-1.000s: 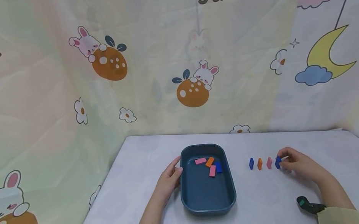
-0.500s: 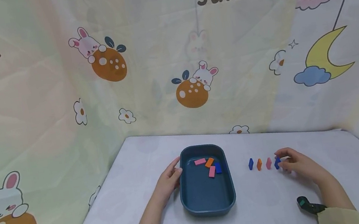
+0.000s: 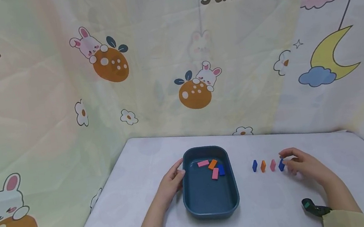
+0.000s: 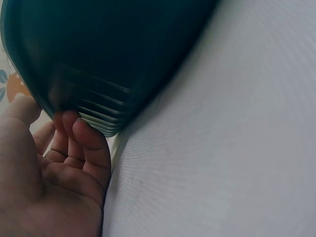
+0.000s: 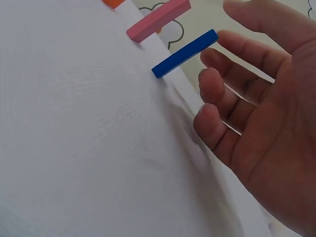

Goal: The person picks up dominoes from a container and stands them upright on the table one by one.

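Blue and slim, the rectangular block [image 3: 281, 165] stands upright on the white table [image 3: 263, 207], by the right hand [image 3: 303, 164], whose fingers look loose; a brushing fingertip could topple it into the pink rectangular block [image 3: 273, 165]. Relaxed too, the left hand [image 3: 171, 181] touches the dark teal rounded tray [image 3: 212, 201].

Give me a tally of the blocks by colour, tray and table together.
Blue blocks: 3 (1 in the tray, 2 on the table)
Orange blocks: 2 (1 in the tray, 1 on the table)
Pink blocks: 3 (2 in the tray, 1 on the table)
Total: 8
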The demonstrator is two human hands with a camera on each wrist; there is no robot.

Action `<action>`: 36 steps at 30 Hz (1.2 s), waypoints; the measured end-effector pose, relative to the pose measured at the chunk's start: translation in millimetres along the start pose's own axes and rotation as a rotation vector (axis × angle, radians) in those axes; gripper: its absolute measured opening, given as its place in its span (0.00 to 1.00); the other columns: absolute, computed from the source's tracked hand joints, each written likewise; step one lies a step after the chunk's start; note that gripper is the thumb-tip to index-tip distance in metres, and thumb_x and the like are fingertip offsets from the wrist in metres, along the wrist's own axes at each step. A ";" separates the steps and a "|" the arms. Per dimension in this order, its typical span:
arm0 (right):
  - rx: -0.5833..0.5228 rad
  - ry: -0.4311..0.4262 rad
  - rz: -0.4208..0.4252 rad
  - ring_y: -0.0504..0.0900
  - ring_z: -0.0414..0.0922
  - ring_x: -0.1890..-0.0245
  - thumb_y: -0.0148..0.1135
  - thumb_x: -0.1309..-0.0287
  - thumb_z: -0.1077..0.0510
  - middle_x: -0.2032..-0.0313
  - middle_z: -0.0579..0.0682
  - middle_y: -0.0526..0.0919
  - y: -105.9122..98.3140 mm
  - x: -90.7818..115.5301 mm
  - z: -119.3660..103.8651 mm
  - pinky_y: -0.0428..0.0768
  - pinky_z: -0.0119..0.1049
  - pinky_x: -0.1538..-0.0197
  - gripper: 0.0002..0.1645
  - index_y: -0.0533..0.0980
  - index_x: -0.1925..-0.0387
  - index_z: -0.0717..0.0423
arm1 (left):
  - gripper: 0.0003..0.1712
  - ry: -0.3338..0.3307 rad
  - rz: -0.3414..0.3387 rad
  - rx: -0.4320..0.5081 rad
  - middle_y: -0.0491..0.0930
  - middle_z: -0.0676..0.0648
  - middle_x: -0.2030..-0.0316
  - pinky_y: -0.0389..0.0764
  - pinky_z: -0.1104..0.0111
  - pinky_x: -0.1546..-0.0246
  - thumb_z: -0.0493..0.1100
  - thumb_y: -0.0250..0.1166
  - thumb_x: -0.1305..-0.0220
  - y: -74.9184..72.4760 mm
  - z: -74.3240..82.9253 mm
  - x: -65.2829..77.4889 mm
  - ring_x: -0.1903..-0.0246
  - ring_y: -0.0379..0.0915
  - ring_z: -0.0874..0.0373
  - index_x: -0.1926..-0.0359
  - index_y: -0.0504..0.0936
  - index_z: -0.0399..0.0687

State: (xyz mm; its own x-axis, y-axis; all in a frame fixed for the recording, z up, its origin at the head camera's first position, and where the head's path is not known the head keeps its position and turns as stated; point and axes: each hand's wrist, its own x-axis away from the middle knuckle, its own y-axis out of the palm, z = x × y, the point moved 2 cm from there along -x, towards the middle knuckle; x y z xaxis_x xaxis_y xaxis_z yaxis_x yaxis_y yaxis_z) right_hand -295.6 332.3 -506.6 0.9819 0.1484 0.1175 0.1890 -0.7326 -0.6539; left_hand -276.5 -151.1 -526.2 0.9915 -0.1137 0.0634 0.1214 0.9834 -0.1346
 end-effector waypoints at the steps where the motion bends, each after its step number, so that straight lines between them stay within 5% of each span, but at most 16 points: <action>1: 0.010 -0.006 0.010 0.78 0.46 0.60 0.55 0.33 0.37 0.38 0.58 0.71 -1.1 0.7 -1.9 0.76 0.38 0.59 0.36 0.64 0.33 0.51 | 0.30 0.001 -0.001 0.002 0.76 0.44 0.57 0.77 0.65 0.62 0.58 0.59 0.30 -0.1 0.4 0.2 0.64 0.75 0.54 0.29 0.66 0.72; 9: 0.054 -0.093 0.064 0.78 0.50 0.59 0.52 0.31 0.36 0.40 0.59 0.74 -11.4 5.4 -26.7 0.77 0.38 0.59 0.34 0.65 0.34 0.51 | 0.29 0.008 -0.004 0.001 0.76 0.44 0.59 0.77 0.66 0.63 0.56 0.59 0.30 1.0 0.2 -0.3 0.66 0.74 0.54 0.30 0.66 0.71; 18: 0.060 -0.191 -0.009 0.78 0.54 0.54 0.55 0.32 0.40 0.43 0.60 0.76 -8.2 -0.6 -81.6 0.78 0.41 0.55 0.27 0.69 0.39 0.49 | 0.28 0.000 -0.010 0.010 0.76 0.41 0.57 0.77 0.66 0.62 0.54 0.58 0.28 1.9 1.1 -0.6 0.65 0.74 0.54 0.30 0.66 0.71; 29: 0.011 -0.315 -0.180 0.79 0.53 0.58 0.59 0.33 0.45 0.45 0.55 0.77 26.6 -35.8 -140.4 0.81 0.42 0.59 0.23 0.71 0.41 0.47 | 0.27 -0.003 -0.002 0.006 0.75 0.44 0.60 0.76 0.66 0.63 0.53 0.58 0.28 -0.3 0.0 -0.7 0.66 0.73 0.53 0.30 0.67 0.72; 36: 0.026 -0.294 -0.245 0.80 0.49 0.58 0.60 0.35 0.42 0.46 0.51 0.78 54.7 -57.4 -168.6 0.81 0.42 0.56 0.22 0.73 0.42 0.41 | 0.29 -0.001 0.001 -0.004 0.75 0.45 0.60 0.76 0.66 0.63 0.56 0.60 0.30 -0.4 -0.2 0.0 0.66 0.72 0.54 0.30 0.67 0.72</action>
State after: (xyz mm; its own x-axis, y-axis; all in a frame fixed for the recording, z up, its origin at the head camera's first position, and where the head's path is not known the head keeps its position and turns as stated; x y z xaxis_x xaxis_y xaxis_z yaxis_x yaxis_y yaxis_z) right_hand -339.8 171.8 -423.2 0.8621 0.5037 0.0558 0.4135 -0.6354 -0.6522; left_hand -276.6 -151.5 -526.3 0.9915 -0.1127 0.0643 0.1207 0.9830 -0.1383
